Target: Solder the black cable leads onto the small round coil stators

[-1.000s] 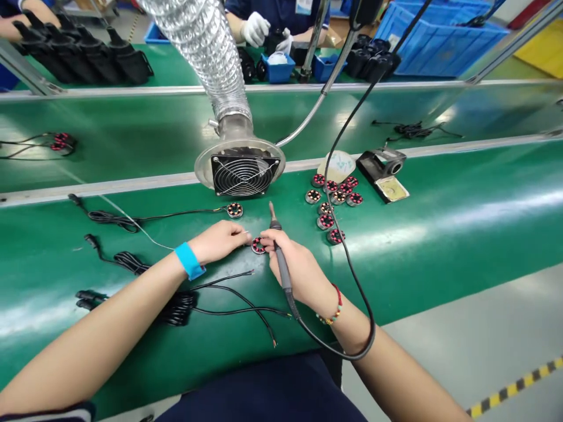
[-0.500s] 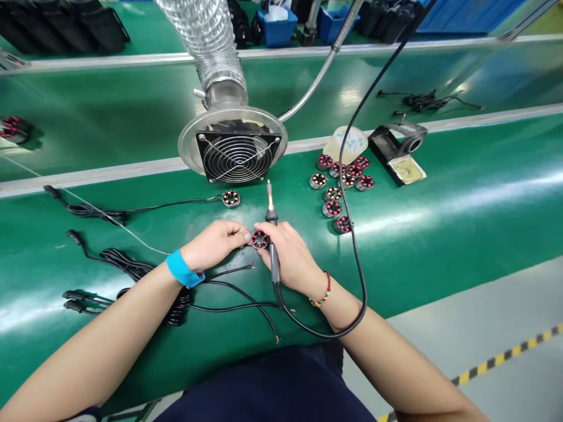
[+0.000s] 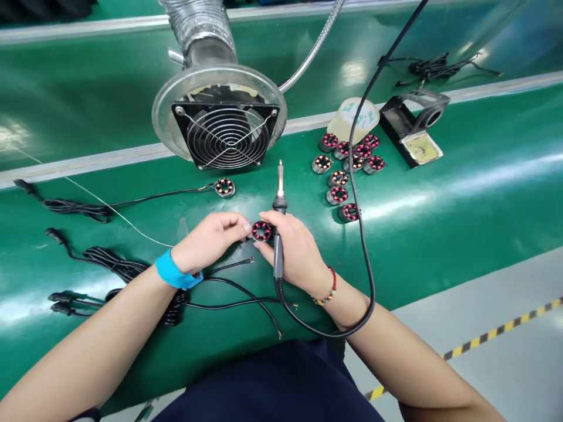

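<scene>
My right hand (image 3: 295, 249) is closed around the dark handle of a soldering iron (image 3: 278, 255), its metal tip pointing away from me. The thumb and fingers of that hand also hold a small motor stator (image 3: 261, 231) with red windings. My left hand (image 3: 215, 239), with a blue band at the wrist, pinches at the stator's left edge. A thin solder wire (image 3: 127, 221) runs from the back left to this hand; its end at the fingertips is hard to make out. Beyond the hands sits another stator (image 3: 224, 187) with copper-coloured windings, joined to a black cable (image 3: 162, 195).
A fume extractor fan (image 3: 229, 138) hangs ahead. Several stators (image 3: 338, 195) stand at right, near an iron stand (image 3: 409, 126) with a sponge. Coiled black cables (image 3: 114, 261) lie at left, partly under my left forearm. The iron's cord (image 3: 363, 234) loops over my right forearm.
The camera view has shifted downward and closer to the bench. Both hands stay together at the stator, with the iron still in my right hand.
</scene>
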Available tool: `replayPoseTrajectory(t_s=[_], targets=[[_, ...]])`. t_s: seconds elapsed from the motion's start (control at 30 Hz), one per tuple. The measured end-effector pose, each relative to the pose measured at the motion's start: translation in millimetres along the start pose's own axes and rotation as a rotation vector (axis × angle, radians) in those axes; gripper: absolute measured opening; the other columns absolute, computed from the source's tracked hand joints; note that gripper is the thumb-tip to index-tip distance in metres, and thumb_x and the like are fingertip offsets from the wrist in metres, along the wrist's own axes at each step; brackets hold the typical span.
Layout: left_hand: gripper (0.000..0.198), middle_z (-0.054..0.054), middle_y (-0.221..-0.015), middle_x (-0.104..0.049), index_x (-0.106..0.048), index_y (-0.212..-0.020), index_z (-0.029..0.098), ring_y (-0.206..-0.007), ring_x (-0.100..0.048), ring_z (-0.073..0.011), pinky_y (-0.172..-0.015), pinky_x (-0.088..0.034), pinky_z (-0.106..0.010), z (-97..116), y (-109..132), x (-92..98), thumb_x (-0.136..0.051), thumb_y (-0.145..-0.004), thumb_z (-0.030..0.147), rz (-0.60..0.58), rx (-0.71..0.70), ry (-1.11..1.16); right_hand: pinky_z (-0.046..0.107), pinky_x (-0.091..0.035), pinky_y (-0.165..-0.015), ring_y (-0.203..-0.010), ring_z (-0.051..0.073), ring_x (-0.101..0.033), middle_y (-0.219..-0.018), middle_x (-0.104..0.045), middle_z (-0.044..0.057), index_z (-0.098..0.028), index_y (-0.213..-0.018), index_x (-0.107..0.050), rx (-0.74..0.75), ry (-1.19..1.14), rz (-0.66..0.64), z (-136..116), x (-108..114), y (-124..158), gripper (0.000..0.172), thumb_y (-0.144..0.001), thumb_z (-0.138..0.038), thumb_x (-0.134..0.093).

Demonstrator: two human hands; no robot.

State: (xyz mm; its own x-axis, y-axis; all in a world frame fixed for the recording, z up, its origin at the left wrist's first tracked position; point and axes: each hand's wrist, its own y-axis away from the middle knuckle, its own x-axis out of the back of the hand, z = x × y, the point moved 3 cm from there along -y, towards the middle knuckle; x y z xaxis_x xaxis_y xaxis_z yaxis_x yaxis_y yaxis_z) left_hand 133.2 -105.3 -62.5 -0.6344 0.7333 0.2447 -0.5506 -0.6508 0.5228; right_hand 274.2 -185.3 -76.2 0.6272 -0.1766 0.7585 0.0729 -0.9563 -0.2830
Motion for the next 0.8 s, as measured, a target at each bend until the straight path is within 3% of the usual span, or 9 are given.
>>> replayPoseTrajectory(t_s=[0.13, 0.23, 0.47, 0.6, 0.7, 0.8], targets=[[0.031, 0.005, -0.06, -0.043, -0.053, -0.069, 0.017, -0.049, -0.026, -0.0063, -0.045, -0.021, -0.021, -2, 1, 2.2, -0.054, -0.078, 0.046, 0.062, -0.003, 0.077, 0.044, -0.052, -0.082, -0.094, 0.026, -0.063, -0.106, -0.067, 0.011, -0.018, -0.125, -0.045, 0.032, 0.006, 0.092, 0, 1, 1, 0.04, -0.09, -0.035, -0.054], [0.031, 0.005, -0.058, -0.041, -0.056, -0.069, 0.017, -0.052, -0.031, -0.0082, -0.048, -0.026, -0.021, -1, 2, 0.3, -0.057, -0.077, 0.047, 0.034, 0.007, 0.02, 0.044, -0.053, -0.08, -0.094, 0.027, -0.064, -0.104, -0.067, 0.012, -0.017, -0.124, -0.045, 0.028, 0.007, 0.127, 0, 1, 1, 0.039, -0.089, -0.032, -0.056], [0.028, 0.001, -0.066, -0.056, -0.061, -0.069, 0.017, -0.061, -0.044, -0.0114, -0.059, -0.037, -0.024, 4, 6, -2.5, -0.059, -0.073, 0.044, -0.009, 0.024, -0.052, 0.045, -0.051, -0.084, -0.096, 0.027, -0.063, -0.103, -0.066, 0.01, -0.02, -0.123, -0.046, -0.062, -0.027, 0.104, 4, 1, 1, 0.042, -0.084, -0.025, -0.06], [0.029, 0.001, -0.067, -0.054, -0.06, -0.075, 0.019, -0.061, -0.045, -0.0137, -0.058, -0.036, -0.026, 8, 16, 6.5, -0.052, -0.08, 0.046, 0.003, -0.055, -0.368, 0.046, -0.05, -0.086, -0.096, 0.028, -0.061, -0.104, -0.066, 0.011, -0.018, -0.124, -0.047, -0.079, -0.035, 0.056, 8, 4, 0, 0.043, -0.083, -0.023, -0.061], [0.022, -0.003, -0.086, -0.06, -0.06, -0.088, 0.019, -0.069, -0.051, -0.017, -0.063, -0.036, -0.03, 9, 29, 4.0, -0.054, -0.082, 0.04, -0.11, -0.143, -0.748, 0.047, -0.049, -0.088, -0.099, 0.028, -0.059, -0.107, -0.066, 0.011, -0.017, -0.125, -0.047, -0.089, -0.049, -0.003, 10, 8, -2, 0.045, -0.082, -0.021, -0.061], [0.013, -0.005, -0.093, -0.059, -0.058, -0.086, 0.018, -0.07, -0.052, -0.0181, -0.063, -0.034, -0.031, 6, 36, -2.0, -0.048, -0.085, 0.025, -0.209, -0.137, -0.991, 0.048, -0.048, -0.09, -0.103, 0.028, -0.057, -0.113, -0.066, 0.012, -0.017, -0.127, -0.046, -0.083, -0.083, -0.043, 11, 12, -3, 0.049, -0.079, -0.016, -0.059]])
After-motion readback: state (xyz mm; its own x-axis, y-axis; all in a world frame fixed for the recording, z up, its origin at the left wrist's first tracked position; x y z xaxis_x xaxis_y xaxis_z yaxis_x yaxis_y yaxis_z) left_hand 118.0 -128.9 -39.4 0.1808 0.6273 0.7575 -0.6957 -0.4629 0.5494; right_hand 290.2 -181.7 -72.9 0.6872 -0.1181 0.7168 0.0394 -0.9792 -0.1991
